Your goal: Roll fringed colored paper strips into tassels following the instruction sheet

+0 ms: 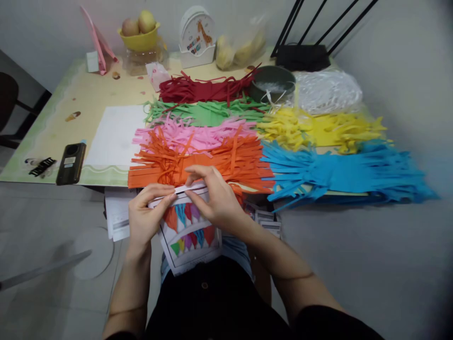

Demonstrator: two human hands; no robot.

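Note:
A white printed sheet, with pictures of colourful tassels on it, rests over my lap below the table's front edge. My left hand pinches its upper left edge between thumb and fingers. At the upper right edge, my right hand grips the same sheet, thumb in front and fingers behind. Just beyond my fingers lies a bundle of orange fringed strips on the table. Behind it are pink fringed strips, green fringed strips and dark red fringed strips.
Blue fringed strips overhang the table's right front edge, with yellow fringed strips behind. A dark round tin and white string stand farther back. At left lie a phone, a hair clip and white paper.

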